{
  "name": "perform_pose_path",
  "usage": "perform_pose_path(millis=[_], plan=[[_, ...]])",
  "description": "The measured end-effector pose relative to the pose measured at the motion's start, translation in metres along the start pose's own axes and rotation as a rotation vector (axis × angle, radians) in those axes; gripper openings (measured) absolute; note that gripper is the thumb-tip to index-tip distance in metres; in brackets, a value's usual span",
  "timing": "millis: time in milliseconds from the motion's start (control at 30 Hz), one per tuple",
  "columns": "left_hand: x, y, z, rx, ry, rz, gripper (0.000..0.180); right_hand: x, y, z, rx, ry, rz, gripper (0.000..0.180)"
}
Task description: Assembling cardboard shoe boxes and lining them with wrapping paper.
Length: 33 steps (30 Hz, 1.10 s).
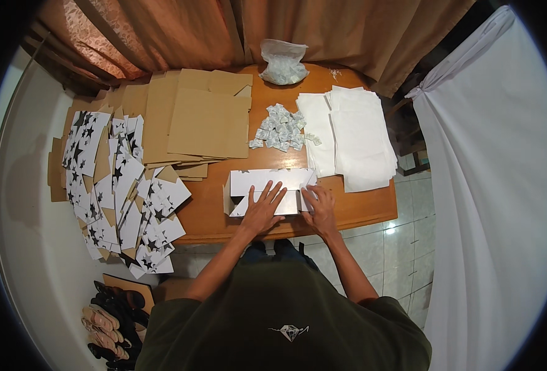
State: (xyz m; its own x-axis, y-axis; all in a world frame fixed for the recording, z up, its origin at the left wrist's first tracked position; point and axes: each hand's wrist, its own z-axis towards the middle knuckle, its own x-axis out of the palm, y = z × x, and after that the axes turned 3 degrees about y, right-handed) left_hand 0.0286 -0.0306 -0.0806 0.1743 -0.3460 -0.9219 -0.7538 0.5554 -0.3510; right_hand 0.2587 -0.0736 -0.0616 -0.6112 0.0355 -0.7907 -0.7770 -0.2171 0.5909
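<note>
A white folding cardboard box [242, 183] with some dark star print lies partly folded at the table's front edge. My left hand [262, 209] rests on its top with fingers spread, pressing on the panels. At the box's right end, my right hand [320, 208] has its fingers bent around the end flap. A brown inner flap shows at the left end. Just beyond the box is a loose pile of small whitish packets [279, 128].
Flat brown cardboard sheets [208, 120] are stacked at the back left. Star-printed white box blanks [122, 179] overlap on the left side. White paper sheets [361, 139] lie at right. A clear plastic bag [284, 65] of packets stands at the back of the wooden table [366, 209].
</note>
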Motion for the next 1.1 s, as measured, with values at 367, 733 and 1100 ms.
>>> perform_pose_path(millis=[367, 733, 1100], plan=[[0.000, 0.001, 0.000, -0.020, -0.011, -0.062, 0.098, 0.005, -0.013, 0.005, -0.147, 0.205, -0.261, 0.065], [0.004, 0.002, -0.002, 0.016, -0.056, -0.026, 0.086, -0.005, -0.016, 0.014, -0.177, 0.280, -0.194, 0.061], [0.005, -0.004, 0.001, -0.022, -0.060, 0.012, 0.083, -0.014, -0.016, 0.012, -0.255, 0.276, -0.153, 0.056]])
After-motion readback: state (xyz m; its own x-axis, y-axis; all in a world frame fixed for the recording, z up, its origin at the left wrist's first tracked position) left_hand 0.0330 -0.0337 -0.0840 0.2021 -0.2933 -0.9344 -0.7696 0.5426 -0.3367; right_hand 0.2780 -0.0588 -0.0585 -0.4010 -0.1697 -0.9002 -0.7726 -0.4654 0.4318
